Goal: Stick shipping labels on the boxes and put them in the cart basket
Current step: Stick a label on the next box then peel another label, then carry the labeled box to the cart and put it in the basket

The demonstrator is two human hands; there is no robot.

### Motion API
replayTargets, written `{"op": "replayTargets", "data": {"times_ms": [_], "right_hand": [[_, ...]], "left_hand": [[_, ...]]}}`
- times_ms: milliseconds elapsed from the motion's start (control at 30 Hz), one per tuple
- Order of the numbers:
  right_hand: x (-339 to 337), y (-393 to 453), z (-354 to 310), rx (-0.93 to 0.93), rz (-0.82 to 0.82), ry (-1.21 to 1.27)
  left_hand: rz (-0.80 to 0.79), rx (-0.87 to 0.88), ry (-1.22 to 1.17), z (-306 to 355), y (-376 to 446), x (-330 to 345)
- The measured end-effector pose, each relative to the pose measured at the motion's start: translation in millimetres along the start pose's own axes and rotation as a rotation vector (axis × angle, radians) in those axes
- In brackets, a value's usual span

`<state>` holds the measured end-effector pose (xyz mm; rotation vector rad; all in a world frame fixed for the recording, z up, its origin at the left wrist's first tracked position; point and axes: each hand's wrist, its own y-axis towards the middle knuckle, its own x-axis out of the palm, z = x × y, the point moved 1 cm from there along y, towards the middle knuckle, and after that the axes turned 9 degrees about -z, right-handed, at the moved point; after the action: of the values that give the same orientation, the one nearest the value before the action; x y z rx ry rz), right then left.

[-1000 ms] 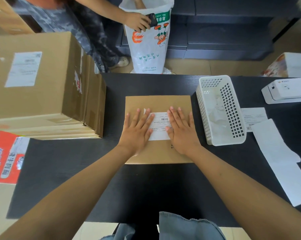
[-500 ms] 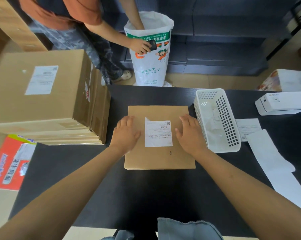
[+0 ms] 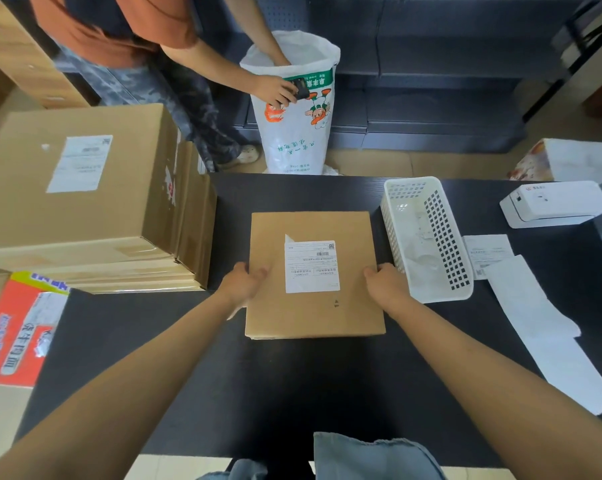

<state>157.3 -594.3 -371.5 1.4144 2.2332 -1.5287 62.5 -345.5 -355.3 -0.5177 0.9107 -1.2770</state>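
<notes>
Left hand (image 3: pixel 242 284): forearm reaching in from the lower left, fingers curled over the left edge of the cardboard box (image 3: pixel 314 273), thumb on its top face; grasping the box. Right hand (image 3: pixel 386 282): forearm reaching in from the lower right, fingers curled round the right edge of the same box; grasping it.

Cardboard box: one, flat, lying at the middle of the black worktop (image 3: pixel 292 393) between the two hands; roughly square in outline, slightly longer from near edge to far edge; edges about parallel to the worktop's edges. Shipping label (image 3: pixel 311 266): one, white, stuck on the box's top face just right of centre; long axis running near to far; its upper left corner shows a small lifted or folded flap.

Large cardboard box (image 3: pixel 74 178): one, on the left of the worktop, bearing one white label on top; flat cartons stand on edge against its right side, count unclear. White plastic basket (image 3: pixel 427 237): one, perforated walls, just right of the held box, close to the right hand. White label printer (image 3: pixel 554 204): one, far right. Paper sheets (image 3: pixel 535 306): several, white, lying right of the basket.

Second person (image 3: pixel 147 36): standing beyond the worktop, one hand holding a small dark device against a white printed sack (image 3: pixel 296 133), the other inside the sack.
</notes>
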Motion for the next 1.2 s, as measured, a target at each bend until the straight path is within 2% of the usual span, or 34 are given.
{"op": "replayTargets", "data": {"times_ms": [267,467,600,800,1000,1200], "right_hand": [[-3,-6,-4,-0.015,0.010,-0.001],[-25,-23,-29,-0.069,0.056,-0.017],[-61,-37,-64,-0.144,0.158,-0.051],[-112,-63,-103,-0.226,0.334,-0.060],[-154,-92,-68,-0.198,0.437,0.075],[-214,-138,28,-0.105,0.594,0.206]], "left_hand": [[0.097,0.007,0.149,13,-3,-1],[0.125,0.057,0.245,53,-19,-27],[0.070,0.155,0.150,98,-38,-52],[0.113,0.276,0.214,162,-73,-73],[0.106,0.358,0.330,198,-99,-33],[0.012,0.499,0.530,238,-136,69]]}}
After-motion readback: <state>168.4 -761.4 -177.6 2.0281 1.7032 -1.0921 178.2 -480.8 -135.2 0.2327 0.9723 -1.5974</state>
